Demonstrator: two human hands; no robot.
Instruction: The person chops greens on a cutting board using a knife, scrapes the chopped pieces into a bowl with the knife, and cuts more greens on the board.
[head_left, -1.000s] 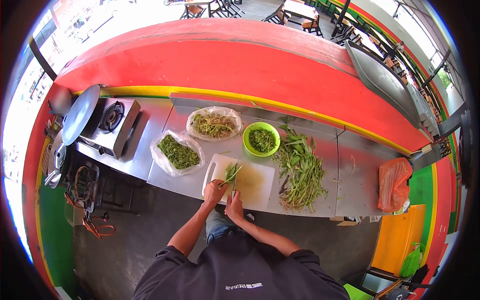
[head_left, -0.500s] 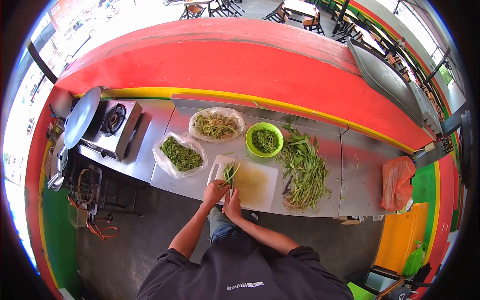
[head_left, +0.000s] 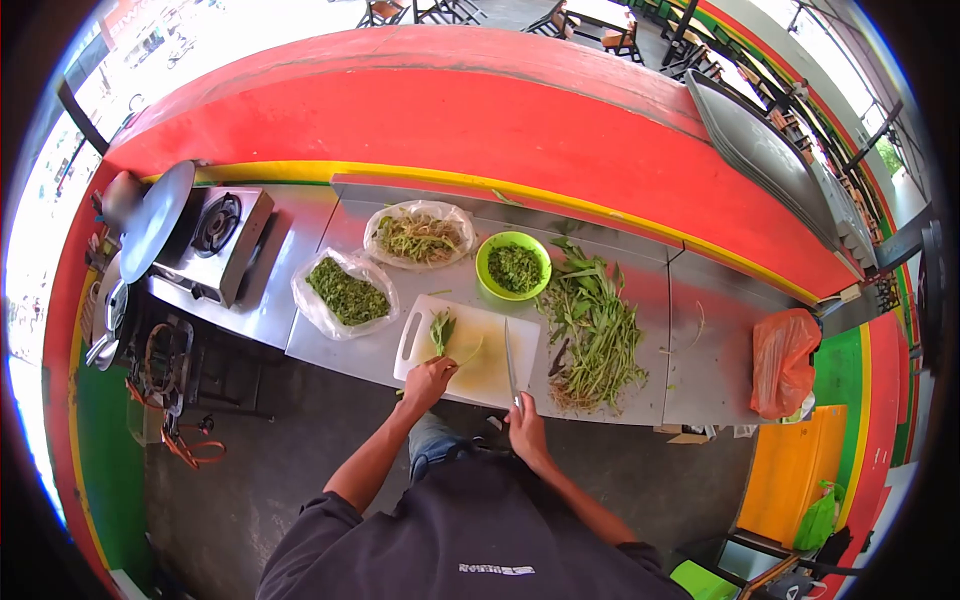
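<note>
My left hand (head_left: 428,384) is closed on a small bunch of green leaves (head_left: 441,330) at the left part of the white cutting board (head_left: 480,385). A pale stem curves out to the right of its fingers. My right hand (head_left: 527,428) is wrapped round the handle of a knife (head_left: 511,355), whose blade points away from me over the board's right side. Beyond the board stands a green bowl (head_left: 513,266) of chopped greens. Long leafy stalks (head_left: 597,330) with roots lie in a pile to the right of the board.
Two clear plastic bags, one of chopped greens (head_left: 347,293) and one of stems (head_left: 419,236), rest at the back left. A gas stove (head_left: 215,240) and a large pan lid (head_left: 160,222) are farther left. An orange bag (head_left: 783,365) sits at the right end, and a red wall (head_left: 450,120) rises behind.
My right hand has moved right with the knife, away from the leaves and my left hand. The leaves stay in my left hand. The whole view has shifted slightly.
</note>
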